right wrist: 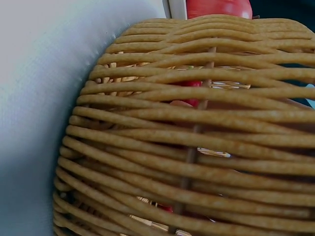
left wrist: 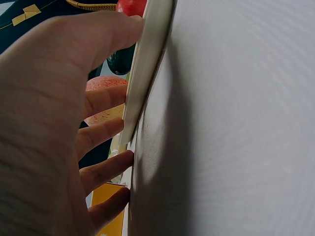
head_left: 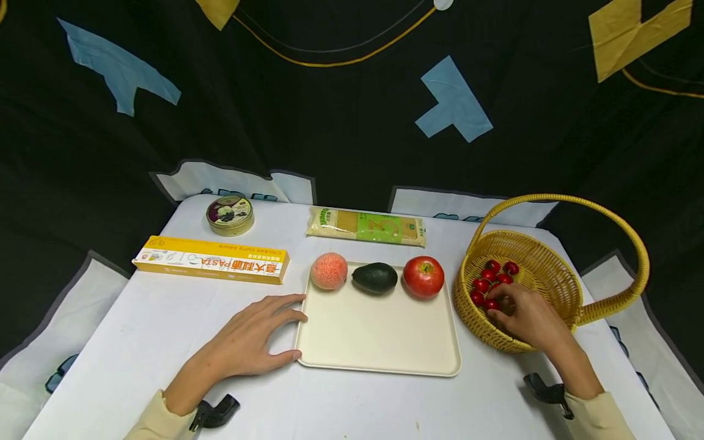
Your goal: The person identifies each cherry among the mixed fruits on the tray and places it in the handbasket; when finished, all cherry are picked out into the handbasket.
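My left hand (head_left: 247, 339) lies at the left edge of the cream tray (head_left: 379, 342), fingers spread, with thumb and some fingertips touching its rim. The left wrist view shows that rim (left wrist: 147, 64) close to the fingertips. On the tray, along its far side, are a peach (head_left: 329, 271), a dark green avocado (head_left: 375, 278) and a red apple (head_left: 423, 277). My right hand (head_left: 525, 315) reaches into the yellow wicker basket (head_left: 555, 269), thumb and index finger on either side of a cherry (head_left: 491, 304). Several other cherries (head_left: 489, 275) lie around it. The basket wall (right wrist: 197, 118) mostly hides this hand in the right wrist view.
A yellow and white pasta box (head_left: 211, 260) lies left of the tray, with a round tin (head_left: 230, 215) behind it. Beyond the tray lies a noodle packet (head_left: 365, 227). The basket's tall handle (head_left: 621, 232) arches up at the right. A black curtain (head_left: 330, 122) hangs behind the white table.
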Available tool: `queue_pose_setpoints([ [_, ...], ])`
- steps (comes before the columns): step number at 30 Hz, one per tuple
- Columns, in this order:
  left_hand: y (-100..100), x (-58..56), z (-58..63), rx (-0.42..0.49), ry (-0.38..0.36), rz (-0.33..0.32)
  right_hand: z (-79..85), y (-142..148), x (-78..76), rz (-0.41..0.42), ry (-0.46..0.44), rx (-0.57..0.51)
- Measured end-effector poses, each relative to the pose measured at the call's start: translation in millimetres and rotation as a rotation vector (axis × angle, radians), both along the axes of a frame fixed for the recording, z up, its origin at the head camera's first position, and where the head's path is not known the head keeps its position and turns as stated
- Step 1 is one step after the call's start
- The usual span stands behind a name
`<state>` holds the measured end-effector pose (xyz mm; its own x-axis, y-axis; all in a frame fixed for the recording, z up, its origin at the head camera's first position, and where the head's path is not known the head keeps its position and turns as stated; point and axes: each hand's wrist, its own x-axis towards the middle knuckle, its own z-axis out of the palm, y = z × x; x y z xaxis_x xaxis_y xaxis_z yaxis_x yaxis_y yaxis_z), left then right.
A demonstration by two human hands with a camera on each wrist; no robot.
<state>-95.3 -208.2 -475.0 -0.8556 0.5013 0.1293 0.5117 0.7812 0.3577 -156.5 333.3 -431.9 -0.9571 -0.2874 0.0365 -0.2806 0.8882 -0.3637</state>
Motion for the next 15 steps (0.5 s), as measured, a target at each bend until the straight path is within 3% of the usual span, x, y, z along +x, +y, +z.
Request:
queue_pose_setpoints([
  [6,1.2,0.8,0.8,-0.014,0.0,-0.004,2.4,-2.0,1.5,-0.033,0.024,0.025],
  [9,4.0,2.8,4.3,-0.048,0.01,-0.002,6.5,-6.1,5.6,-0.079,0.086,0.037],
  [15,16.2,3.8,22.5,-0.149,0.18,0.033,27.2,-32.6,15.8,-0.16,0.238,-0.017],
])
